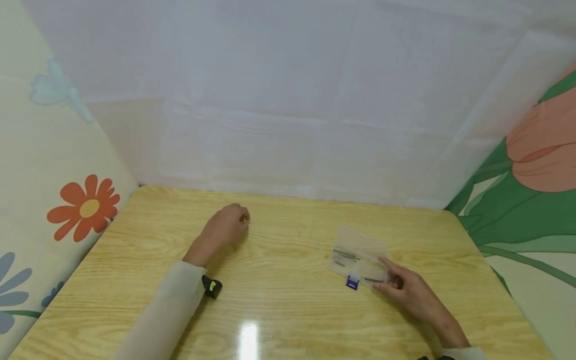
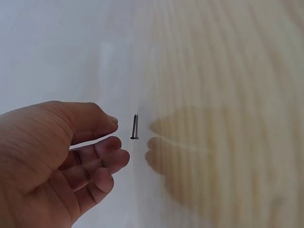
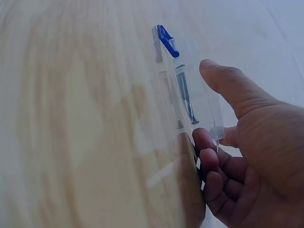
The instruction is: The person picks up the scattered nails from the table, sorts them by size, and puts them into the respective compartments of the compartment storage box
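Observation:
In the head view my left hand (image 1: 225, 226) hovers low over the far left of the wooden table, fingers bent. The left wrist view shows a gap between its thumb and fingers, and just beyond the fingertips a thin dark nail (image 2: 134, 127) with a second thin line beside it, either another nail or a reflection. My right hand (image 1: 411, 290) grips the right edge of a small clear plastic box (image 1: 360, 240) between thumb and fingers. The box has a blue latch (image 1: 352, 283) at its front, and several dark nails (image 3: 186, 95) lie inside.
The wooden table (image 1: 288, 310) ends at a pale cloth backdrop (image 1: 270, 125). Flower-printed panels stand at the left (image 1: 27, 150) and right (image 1: 540, 225). A black strap (image 1: 211, 287) with a small device sits at my left cuff.

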